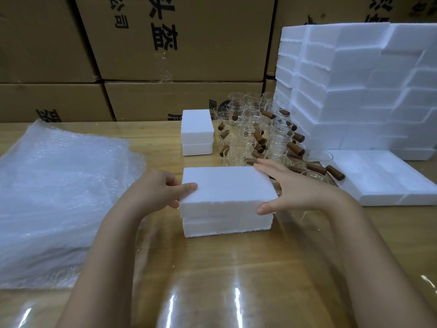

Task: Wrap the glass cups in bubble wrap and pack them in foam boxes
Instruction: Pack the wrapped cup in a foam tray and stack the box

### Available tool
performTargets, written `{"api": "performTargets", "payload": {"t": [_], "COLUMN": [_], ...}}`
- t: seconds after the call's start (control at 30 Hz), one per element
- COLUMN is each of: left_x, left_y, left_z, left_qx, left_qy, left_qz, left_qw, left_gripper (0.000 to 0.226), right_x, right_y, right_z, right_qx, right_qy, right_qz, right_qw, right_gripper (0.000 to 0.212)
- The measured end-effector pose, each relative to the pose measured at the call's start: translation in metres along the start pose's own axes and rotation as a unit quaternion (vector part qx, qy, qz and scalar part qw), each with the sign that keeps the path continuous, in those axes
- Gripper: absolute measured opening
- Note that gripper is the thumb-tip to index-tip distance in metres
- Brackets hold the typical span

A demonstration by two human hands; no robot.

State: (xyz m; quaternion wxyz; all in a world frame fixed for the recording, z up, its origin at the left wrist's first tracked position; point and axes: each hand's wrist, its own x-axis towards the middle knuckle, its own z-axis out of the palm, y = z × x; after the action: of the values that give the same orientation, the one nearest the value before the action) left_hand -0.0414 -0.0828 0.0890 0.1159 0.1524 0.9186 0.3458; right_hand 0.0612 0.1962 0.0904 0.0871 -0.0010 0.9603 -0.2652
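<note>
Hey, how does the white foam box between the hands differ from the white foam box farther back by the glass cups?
The near white foam box is in the grip of the left hand and right hand; the far white foam box stands untouched. The near box's top half sits askew on its base; the far box's parts look aligned. Both rest on the wooden table.
</note>
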Motion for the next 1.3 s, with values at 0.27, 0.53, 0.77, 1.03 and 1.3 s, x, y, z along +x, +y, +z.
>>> {"api": "performTargets", "payload": {"t": [0.27,0.53,0.77,1.03,1.3], "left_x": [0.0014,0.0023,0.0036,0.0047,0.005], "left_y": [-0.0016,-0.0029,-0.0049,-0.0047,-0.0042], "left_z": [0.0015,0.0026,0.0029,0.0036,0.0041], "left_qx": [0.025,0.03,0.05,0.051,0.07], "left_qy": [-0.013,-0.029,-0.033,-0.041,-0.045], "left_qz": [0.0,-0.003,-0.011,-0.009,-0.013], "left_qw": [1.0,0.999,0.998,0.998,0.996], "left_gripper": [0.043,0.042,0.044,0.043,0.045], "right_x": [-0.0016,-0.0015,0.0003,0.0024,0.0037], "right_y": [-0.0042,-0.0071,-0.0068,-0.0046,-0.0027], "right_z": [0.0005,0.0034,0.0042,0.0066,0.0084], "right_qx": [-0.033,-0.036,-0.036,-0.03,-0.032], "right_qy": [0.003,0.004,-0.005,-0.017,-0.017], "right_qz": [-0.007,-0.015,-0.015,-0.007,-0.003], "right_qw": [0.999,0.999,0.999,0.999,0.999], "right_gripper": [0.104,0.097,0.087,0.086,0.087]}}
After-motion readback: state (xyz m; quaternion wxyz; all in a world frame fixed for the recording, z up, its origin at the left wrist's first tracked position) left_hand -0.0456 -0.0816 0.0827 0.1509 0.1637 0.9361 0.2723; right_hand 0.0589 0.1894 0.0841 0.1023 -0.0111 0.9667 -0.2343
